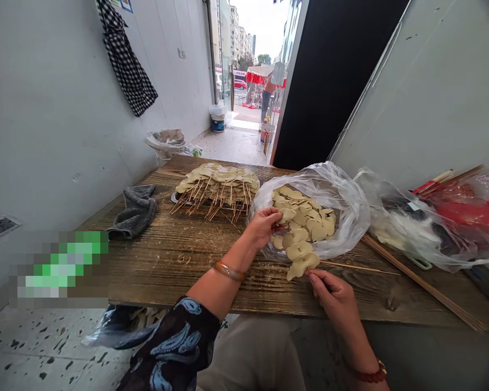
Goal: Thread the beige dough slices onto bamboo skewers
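My right hand (pixel 334 290) is closed around the lower end of a skewer threaded with several flat, pale beige slices (pixel 299 258). Fingers pinched, my left hand (pixel 264 225) holds another such slice (pixel 286 215) at the upper end of the row; the skewer's tip is hidden. Just behind lies a clear plastic bag (pixel 352 209), its mouth spread wide around a heap of loose slices (pixel 309 217). To the left of the bag, a metal tray (pixel 175 197) carries a stack of filled skewers (pixel 218 184), their bare stick ends pointing toward me.
A bundle of bare sticks (pixel 424 282) lies at the table's right, with a few single sticks (pixel 358 266) nearby. Plastic bags (pixel 411 222) crowd the right edge. A grey cloth (pixel 134 212) rests on the left of the wooden table (pixel 179 266). Beyond is an open doorway.
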The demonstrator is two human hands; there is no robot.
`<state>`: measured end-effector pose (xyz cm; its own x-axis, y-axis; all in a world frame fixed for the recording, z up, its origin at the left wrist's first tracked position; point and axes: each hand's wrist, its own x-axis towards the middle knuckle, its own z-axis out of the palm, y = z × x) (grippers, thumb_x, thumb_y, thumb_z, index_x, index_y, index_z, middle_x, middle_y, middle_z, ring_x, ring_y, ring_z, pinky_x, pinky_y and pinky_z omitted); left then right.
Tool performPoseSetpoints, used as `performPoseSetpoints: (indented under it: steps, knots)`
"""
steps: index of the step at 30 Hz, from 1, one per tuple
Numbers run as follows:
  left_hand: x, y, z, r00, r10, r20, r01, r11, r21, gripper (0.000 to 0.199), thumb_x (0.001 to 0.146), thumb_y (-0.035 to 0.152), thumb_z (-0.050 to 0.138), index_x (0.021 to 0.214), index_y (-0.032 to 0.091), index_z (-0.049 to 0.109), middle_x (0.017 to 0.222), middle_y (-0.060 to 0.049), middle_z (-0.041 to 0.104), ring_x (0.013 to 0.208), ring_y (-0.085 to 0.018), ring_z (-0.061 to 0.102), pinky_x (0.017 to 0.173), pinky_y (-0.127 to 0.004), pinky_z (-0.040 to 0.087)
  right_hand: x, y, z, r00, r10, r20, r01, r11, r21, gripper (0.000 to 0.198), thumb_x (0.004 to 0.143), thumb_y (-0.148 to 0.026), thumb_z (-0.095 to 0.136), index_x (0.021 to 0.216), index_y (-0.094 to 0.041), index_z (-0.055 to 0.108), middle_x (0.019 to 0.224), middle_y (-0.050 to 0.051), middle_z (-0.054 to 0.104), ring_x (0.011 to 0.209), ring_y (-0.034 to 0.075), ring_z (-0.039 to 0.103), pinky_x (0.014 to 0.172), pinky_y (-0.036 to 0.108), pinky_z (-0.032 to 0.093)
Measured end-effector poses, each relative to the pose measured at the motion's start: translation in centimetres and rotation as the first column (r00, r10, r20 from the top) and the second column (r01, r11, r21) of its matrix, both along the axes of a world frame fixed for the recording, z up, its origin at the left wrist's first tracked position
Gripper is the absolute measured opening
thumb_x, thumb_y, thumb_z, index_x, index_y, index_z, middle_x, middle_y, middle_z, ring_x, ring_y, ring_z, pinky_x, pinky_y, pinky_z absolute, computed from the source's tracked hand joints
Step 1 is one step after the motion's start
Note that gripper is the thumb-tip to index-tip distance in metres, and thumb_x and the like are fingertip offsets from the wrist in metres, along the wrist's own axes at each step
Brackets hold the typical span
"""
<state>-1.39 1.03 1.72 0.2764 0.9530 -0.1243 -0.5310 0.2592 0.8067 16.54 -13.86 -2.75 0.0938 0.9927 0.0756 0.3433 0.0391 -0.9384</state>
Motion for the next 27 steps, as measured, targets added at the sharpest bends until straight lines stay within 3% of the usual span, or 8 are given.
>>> performPoseSetpoints:
  steps: [16,27]
  knots:
    - [0.39,0.12,-0.27,0.989,0.087,-0.116,-0.062,0.977,0.203,0.032,0.055,0.032,0.078,0.072,0.012,0.059,0.057,0.001,0.059,0.047,-0.006,0.051,0.048,-0.019,0.037,-0.17,0.26,0.07,1.000,0.003,0.019,-0.003,1.000,-0.005,0.036,0.085,-0.044,0.052,0.093,-0.013,0.069,0.056,-0.002,0.045,0.050,0.010,0.040,0.043,0.020,0.029]
    - [0.26,0.13,-0.45,0.987,0.056,-0.149,-0.036,0.990,0.137,0.033,0.053,0.030,0.080,0.072,0.011,0.061,0.059,0.001,0.060,0.050,-0.007,0.054,0.050,-0.020,0.038,-0.05,0.40,-0.35,1.000,-0.002,0.016,0.001,1.000,0.011,0.036,0.086,-0.045,0.052,0.093,-0.013,0.068,0.056,-0.003,0.046,0.049,0.010,0.040,0.043,0.020,0.029]
